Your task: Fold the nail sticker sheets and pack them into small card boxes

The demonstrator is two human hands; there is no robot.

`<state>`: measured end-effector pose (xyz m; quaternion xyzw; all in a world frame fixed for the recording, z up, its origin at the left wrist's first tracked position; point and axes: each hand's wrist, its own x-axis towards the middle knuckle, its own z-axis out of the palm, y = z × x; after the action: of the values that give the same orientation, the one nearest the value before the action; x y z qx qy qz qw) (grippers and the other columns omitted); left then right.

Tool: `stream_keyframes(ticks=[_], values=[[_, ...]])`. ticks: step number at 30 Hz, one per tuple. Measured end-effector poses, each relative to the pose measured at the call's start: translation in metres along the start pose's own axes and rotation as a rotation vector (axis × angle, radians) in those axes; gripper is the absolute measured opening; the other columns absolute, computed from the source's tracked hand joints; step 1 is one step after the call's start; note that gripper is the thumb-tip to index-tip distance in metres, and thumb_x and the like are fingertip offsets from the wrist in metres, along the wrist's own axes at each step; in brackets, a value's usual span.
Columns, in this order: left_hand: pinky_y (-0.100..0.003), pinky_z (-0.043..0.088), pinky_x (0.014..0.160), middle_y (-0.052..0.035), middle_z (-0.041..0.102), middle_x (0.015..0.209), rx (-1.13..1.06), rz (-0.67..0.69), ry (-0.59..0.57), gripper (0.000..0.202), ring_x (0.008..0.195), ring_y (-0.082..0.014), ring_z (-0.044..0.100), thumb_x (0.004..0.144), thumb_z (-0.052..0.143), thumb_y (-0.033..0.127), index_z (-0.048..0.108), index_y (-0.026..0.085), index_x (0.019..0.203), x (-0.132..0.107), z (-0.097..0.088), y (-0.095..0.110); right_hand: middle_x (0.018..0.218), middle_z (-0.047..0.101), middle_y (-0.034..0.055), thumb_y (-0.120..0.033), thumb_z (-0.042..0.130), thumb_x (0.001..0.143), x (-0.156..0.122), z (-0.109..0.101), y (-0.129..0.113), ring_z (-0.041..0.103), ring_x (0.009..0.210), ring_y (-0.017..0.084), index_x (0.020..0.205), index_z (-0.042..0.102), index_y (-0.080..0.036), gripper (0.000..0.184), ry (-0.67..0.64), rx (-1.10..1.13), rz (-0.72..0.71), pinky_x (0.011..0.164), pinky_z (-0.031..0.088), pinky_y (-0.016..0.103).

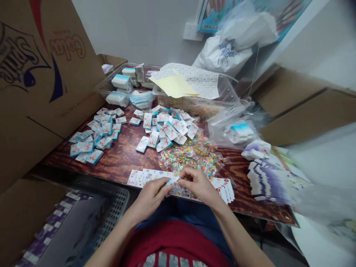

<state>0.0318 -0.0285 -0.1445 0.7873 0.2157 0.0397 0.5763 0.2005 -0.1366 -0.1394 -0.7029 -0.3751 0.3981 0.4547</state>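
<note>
Left hand (150,199) and right hand (197,184) hold one small white-and-blue card (172,181), fingers (185,174) pinched closed on it. Dozens of matching cards (167,129) lie loose on the wood-grain desk (122,163).

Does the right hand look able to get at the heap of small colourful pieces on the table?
Likely yes. The right hand sits just below the heap of small colourful pieces on the wooden table, with nothing standing between them. It is pinching a small white-and-blue item with the left hand, so it would probably let go first.
</note>
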Motion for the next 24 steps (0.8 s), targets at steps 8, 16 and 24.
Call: stream_keyframes(ticks=[8,16,24], values=[[-0.022,0.043,0.055,-0.0013,0.049,0.086,-0.180,-0.023,-0.004,0.036,0.066,-0.0120,0.053,0.095,0.047,0.046,0.064,0.015,0.085,0.004,0.000,-0.007,0.061,0.051,-0.0026,-0.044,0.058,0.083,-0.003,-0.016,0.006,0.043,0.056,0.013,0.073,0.063,-0.017,0.029,-0.220,0.107,0.055,0.054,0.030,0.026],[-0.025,0.043,0.073,-0.0035,0.060,0.089,-0.072,0.051,-0.012,0.029,0.085,-0.0177,0.055,0.094,0.051,0.039,0.069,0.017,0.090,0.008,-0.001,-0.001,0.079,0.054,0.0019,-0.030,0.061,0.083,-0.003,-0.009,0.005,0.052,0.085,0.021,0.069,0.061,-0.020,0.018,-0.041,-0.104,-0.169,0.077,0.037,0.033],[-0.021,0.044,0.055,-0.0007,0.062,0.084,-0.453,-0.111,-0.044,0.035,0.060,-0.0097,0.052,0.086,0.063,0.043,0.064,0.017,0.108,0.007,0.001,-0.004,0.130,0.056,0.0080,-0.035,0.063,0.088,-0.011,-0.014,0.005,0.046,0.125,0.029,0.075,0.064,-0.021,0.019,-0.123,0.136,-0.190,0.104,0.031,0.043]])
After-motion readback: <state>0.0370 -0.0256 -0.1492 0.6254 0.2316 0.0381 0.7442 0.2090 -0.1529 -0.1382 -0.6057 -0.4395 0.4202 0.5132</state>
